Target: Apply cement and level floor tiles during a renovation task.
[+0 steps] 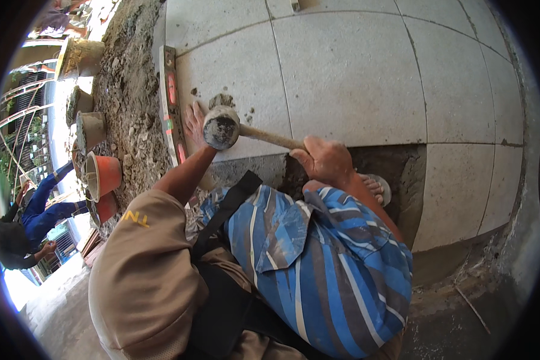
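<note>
My left hand (194, 122) lies on a pale floor tile (234, 78) with fingers spread, beside a spirit level (170, 90) along the tile's left edge; the mallet head hides part of this hand. My right hand (326, 161) grips the wooden handle of a mallet (221, 128), whose mortar-smeared round head is over the tile near my left hand. Small clumps of mortar (222, 101) lie on the tile. Below the tiles is a dark patch of exposed mortar bed (396, 174), with my sandalled foot (375, 187) in it beside my right arm.
Laid tiles (456, 96) run right to a concrete edge (525, 168). Rubble and soil (123, 78) border the left, with several buckets (102, 171). A co-worker (33, 222) in blue trousers and dark top is at far left; another person (54, 21) shows at top left.
</note>
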Available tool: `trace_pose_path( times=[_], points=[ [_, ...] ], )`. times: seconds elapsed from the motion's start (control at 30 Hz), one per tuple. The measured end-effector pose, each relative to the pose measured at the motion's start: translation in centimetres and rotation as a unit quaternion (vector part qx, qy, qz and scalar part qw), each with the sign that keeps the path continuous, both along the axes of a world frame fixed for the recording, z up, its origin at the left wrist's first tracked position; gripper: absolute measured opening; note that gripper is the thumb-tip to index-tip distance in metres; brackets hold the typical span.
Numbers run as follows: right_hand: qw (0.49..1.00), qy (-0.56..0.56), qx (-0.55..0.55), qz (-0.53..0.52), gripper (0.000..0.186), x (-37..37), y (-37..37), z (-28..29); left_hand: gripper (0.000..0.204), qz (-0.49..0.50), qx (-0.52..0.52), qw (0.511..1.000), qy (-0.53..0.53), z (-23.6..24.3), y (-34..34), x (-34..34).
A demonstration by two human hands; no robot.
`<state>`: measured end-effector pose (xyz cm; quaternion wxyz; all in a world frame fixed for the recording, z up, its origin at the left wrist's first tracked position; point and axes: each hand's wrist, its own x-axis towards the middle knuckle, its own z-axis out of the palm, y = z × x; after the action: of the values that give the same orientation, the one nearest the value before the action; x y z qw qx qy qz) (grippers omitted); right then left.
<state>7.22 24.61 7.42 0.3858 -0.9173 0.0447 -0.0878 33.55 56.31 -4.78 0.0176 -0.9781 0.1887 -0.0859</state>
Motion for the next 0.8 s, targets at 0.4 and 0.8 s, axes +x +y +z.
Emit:
trace_pose_path(
  times=[0.4,0.8],
  points=[
    [0.997,-0.070,0.006,0.012,0.053,-2.7,0.5,-1.1,0.090,0.073,-0.161,0.984,0.036,2.4,-4.1,-3.8],
    [0.994,0.075,-0.039,0.066,0.054,-1.8,1.5,-2.3,0.088,0.081,-0.125,0.987,0.062,2.2,-3.9,-3.0]
  ],
)
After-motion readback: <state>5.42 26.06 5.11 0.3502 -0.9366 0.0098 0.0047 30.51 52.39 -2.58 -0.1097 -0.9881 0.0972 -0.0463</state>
